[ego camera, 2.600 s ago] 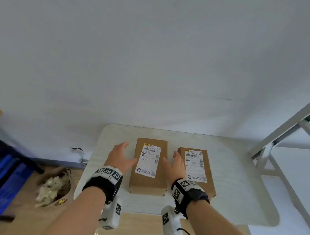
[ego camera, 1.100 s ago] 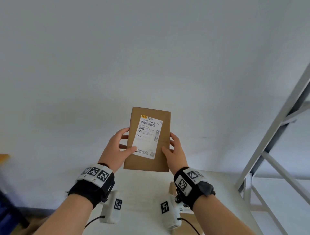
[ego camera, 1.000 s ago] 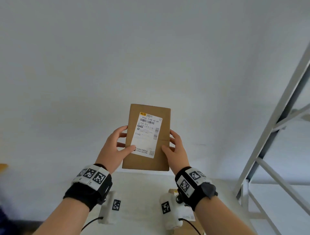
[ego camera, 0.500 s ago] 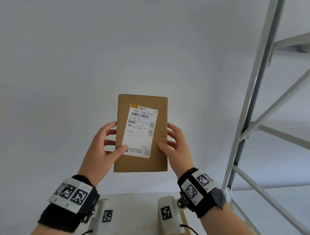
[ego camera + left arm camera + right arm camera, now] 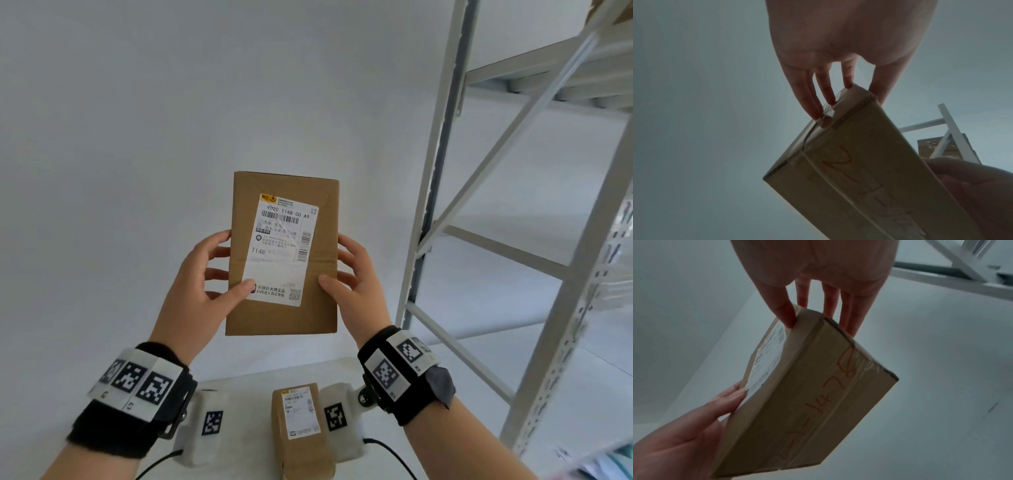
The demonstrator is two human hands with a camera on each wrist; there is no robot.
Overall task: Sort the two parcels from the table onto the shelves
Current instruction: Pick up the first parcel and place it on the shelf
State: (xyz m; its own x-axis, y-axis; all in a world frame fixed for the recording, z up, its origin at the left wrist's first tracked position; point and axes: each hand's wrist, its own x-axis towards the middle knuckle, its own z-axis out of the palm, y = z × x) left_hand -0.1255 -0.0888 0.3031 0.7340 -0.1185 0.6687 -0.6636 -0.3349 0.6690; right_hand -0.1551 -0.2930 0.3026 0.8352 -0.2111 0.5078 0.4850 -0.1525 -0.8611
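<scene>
A brown cardboard parcel (image 5: 282, 253) with a white shipping label facing me is held upright in the air in front of the wall. My left hand (image 5: 202, 274) grips its left edge, thumb on the label and fingers behind. My right hand (image 5: 356, 277) grips its right edge the same way. Its bottom side (image 5: 813, 410) bears red handwriting, also seen in the left wrist view on the parcel (image 5: 869, 178). The second parcel (image 5: 299, 431), also labelled, lies on the white table (image 5: 250, 387) below, between my wrists.
A light grey metal shelving unit (image 5: 513, 212) with diagonal braces stands to the right, its upright close to my right hand. A cardboard box (image 5: 931, 146) sits on an upper shelf. A plain white wall lies ahead.
Both hands closed on the left parcel and lifted it off the table to chest height. The view has turned right and up, bringing the shelving unit into sight.
</scene>
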